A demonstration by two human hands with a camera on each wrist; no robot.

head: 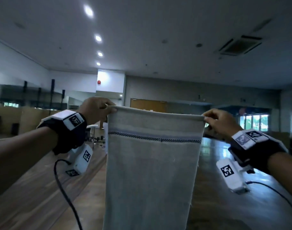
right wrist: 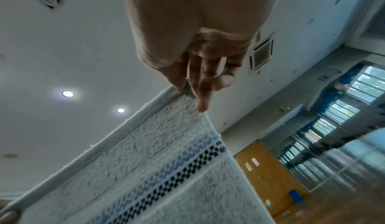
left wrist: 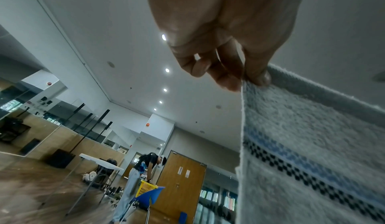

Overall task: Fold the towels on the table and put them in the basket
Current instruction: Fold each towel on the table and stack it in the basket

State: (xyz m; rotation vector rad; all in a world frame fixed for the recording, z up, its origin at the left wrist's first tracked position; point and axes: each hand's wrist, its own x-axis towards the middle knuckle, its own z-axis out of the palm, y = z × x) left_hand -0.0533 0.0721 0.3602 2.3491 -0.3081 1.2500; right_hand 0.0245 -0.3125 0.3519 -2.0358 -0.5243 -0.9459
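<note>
A pale grey towel (head: 150, 171) with a blue and black checked band hangs straight down in front of me, held up high by its top edge. My left hand (head: 108, 109) pinches the top left corner, seen close in the left wrist view as thumb and fingers (left wrist: 258, 77) on the towel (left wrist: 312, 145) hem. My right hand (head: 207, 118) pinches the top right corner; in the right wrist view its fingers (right wrist: 183, 85) clamp the towel (right wrist: 156, 161) edge. The table and basket for the task are out of sight.
Wooden floor (head: 42, 188) spreads below. In the left wrist view a person (left wrist: 137, 181) bends over a yellow basket (left wrist: 145, 188) beside a blue chair (left wrist: 152, 194) and a white folding table (left wrist: 100, 161). A wooden door (head: 148, 105) stands at the far wall.
</note>
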